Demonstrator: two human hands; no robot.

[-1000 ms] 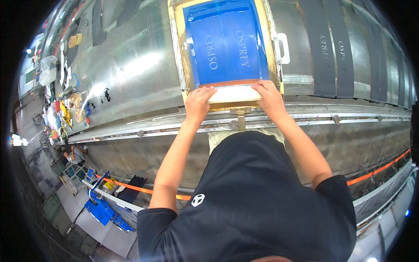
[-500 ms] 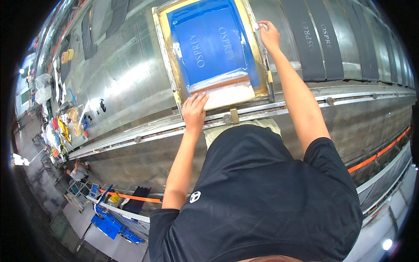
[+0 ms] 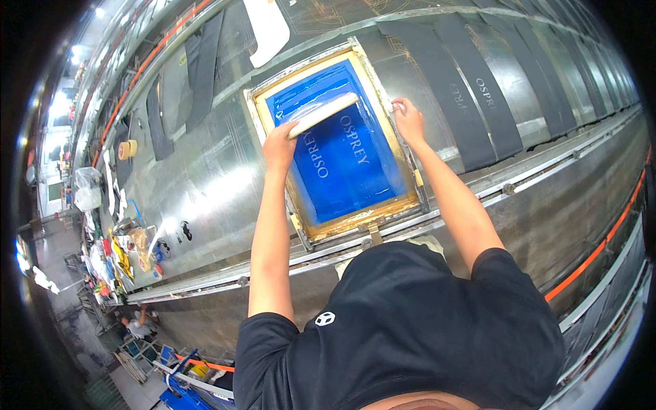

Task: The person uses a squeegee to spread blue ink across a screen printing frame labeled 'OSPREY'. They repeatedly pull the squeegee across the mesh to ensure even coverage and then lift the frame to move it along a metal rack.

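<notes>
"Our left fingers (image 3: 290,130)?"
"Clamped on the squeegee (image 3: 326,113), which extends rightward from them over the blue printing screen (image 3: 348,183)."
"Our right fingers (image 3: 399,104)?"
"Beside its frame (image 3: 362,219); we can't tell their grip."

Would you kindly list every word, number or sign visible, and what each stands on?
Blue screen: two rows of pale capital letters, wording not transcribed.
Two dark strips right of it: pale capitals, one row faint.
Black shirt: a small white emblem.
Clutter at far left: any print is too small to read.
</notes>
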